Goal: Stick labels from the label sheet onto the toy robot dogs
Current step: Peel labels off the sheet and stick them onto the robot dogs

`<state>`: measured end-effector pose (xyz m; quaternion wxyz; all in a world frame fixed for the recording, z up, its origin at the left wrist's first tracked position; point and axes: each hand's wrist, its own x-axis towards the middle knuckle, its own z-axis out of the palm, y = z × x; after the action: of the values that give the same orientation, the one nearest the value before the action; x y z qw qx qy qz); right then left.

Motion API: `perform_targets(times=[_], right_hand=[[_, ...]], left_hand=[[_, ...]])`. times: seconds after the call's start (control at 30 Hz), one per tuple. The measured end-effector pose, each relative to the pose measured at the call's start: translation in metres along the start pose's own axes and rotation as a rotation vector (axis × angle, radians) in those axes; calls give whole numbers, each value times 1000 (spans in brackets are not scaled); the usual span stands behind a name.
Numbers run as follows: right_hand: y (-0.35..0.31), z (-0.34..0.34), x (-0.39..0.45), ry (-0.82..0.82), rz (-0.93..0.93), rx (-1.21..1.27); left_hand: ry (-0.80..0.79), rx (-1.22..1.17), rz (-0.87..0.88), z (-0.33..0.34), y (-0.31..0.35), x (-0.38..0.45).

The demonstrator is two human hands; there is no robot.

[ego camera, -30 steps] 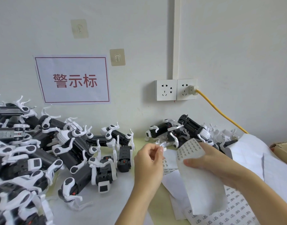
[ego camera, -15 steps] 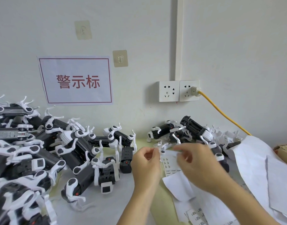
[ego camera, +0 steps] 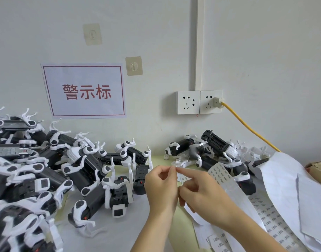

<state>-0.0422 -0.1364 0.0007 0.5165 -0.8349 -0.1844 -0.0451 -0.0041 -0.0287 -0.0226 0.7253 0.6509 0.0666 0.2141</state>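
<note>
My left hand (ego camera: 162, 188) is raised mid-table and pinches a small white label (ego camera: 174, 165) between thumb and fingertips. My right hand (ego camera: 201, 195) is just right of it, forefinger stretched out so its tip meets the label; its other fingers are curled. The label sheet (ego camera: 227, 184) lies behind the right hand, printed side up; whether that hand holds it I cannot tell. Black-and-white toy robot dogs lie in a big pile at the left (ego camera: 47, 170). One dog lies nearest the left hand (ego camera: 118, 195). A smaller heap sits at the back right (ego camera: 207, 151).
Loose white backing paper (ego camera: 292, 188) and more label sheets (ego camera: 272, 224) cover the table's right side. A cardboard box (ego camera: 319, 170) sits at the far right edge. A yellow cable (ego camera: 247, 128) runs from the wall socket (ego camera: 210, 101) down behind the papers.
The right hand let the label sheet drop from its raised position and came left to meet the left hand; its forefinger now touches the label that the left hand pinches.
</note>
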Motion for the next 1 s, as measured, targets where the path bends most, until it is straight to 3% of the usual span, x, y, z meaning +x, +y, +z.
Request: perform_targets(times=[0.17, 0.3, 0.43, 0.53, 0.8, 1.0], right_hand=[[6, 1, 2, 34, 36, 15], [14, -1, 5, 153, 68, 32], [17, -1, 8, 183, 79, 47], [19, 0, 7, 166, 87, 41], [22, 1, 9, 148, 124, 25], [20, 0, 8, 103, 188, 63]], left_hand=[[-100, -13, -25, 1, 7, -4], [54, 435, 154, -4, 0, -4], [37, 674, -13, -11, -5, 3], [15, 748, -14, -14, -7, 4], [260, 523, 134, -14, 0, -2], [341, 291, 30, -15, -3, 5]])
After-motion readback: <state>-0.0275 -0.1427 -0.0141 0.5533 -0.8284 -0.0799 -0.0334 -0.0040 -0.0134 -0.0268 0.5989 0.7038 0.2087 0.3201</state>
